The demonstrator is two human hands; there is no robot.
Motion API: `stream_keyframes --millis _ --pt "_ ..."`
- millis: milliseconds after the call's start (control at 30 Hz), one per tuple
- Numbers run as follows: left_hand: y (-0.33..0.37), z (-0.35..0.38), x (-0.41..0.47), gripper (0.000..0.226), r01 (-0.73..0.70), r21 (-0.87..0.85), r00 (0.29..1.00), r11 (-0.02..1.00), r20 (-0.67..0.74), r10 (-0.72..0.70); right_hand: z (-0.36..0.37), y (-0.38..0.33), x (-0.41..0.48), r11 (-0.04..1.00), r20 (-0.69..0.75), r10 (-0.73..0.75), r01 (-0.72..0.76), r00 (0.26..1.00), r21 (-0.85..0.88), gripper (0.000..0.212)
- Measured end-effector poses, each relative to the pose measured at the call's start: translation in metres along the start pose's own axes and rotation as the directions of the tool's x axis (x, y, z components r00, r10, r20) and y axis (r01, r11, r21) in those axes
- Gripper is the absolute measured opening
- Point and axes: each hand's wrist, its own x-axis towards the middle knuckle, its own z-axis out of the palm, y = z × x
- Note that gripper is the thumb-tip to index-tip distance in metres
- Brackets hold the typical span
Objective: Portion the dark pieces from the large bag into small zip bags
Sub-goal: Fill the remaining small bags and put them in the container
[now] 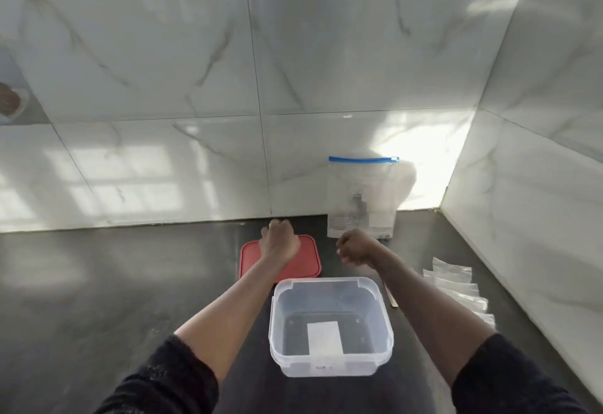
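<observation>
Clear tub (331,293) nearest, left hand (280,240) and right hand (357,247) curled beyond it, holding what I can't tell; the large bag (362,198) looks light, floppy and slick, best pinched under its blue zip (362,160).

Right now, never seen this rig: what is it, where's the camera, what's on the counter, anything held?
No machine: a person's two bare hands, filmed by one head-worn camera looking forward and down. On the dark counter: an open clear container, a red lid behind it, a large bag with blue zip leaning on the tiled wall, small zip bags at right, a thin wooden stick. The left hand is over the lid, the right hand near the large bag; both are curled, and I cannot tell if they hold anything.
</observation>
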Motion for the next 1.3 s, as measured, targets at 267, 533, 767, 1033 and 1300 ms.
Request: stream_keyframes --millis 267,533,767,1033,1300 --pt "0.104 0.023 -0.05 0.034 -0.389 0.021 0.92 0.921 0.065 0.387 -0.072 0.069 -0.064 0.974 -0.327 -0.026 -0.05 0.945 -0.222 0.023" --pt "0.171 0.078 -0.095 0.034 -0.554 -0.052 0.803 0.831 0.23 0.55 -0.099 0.141 -0.11 0.866 -0.453 -0.034 -0.2 0.891 -0.459 0.024" --pt "0.196 0.117 -0.111 0.043 -0.579 -0.071 0.75 0.812 0.344 0.565 -0.089 0.201 -0.113 0.84 -0.387 0.064 -0.259 0.92 -0.476 0.046" --pt "0.213 0.143 -0.102 0.037 -0.718 0.134 0.644 0.683 0.503 0.577 -0.076 0.218 -0.122 0.914 -0.445 0.012 -0.19 0.895 -0.359 0.024" --pt "0.217 0.146 -0.091 0.033 -0.63 0.159 0.721 0.76 0.482 0.497 -0.09 0.206 -0.125 0.915 -0.394 0.038 -0.191 0.918 -0.356 0.017"
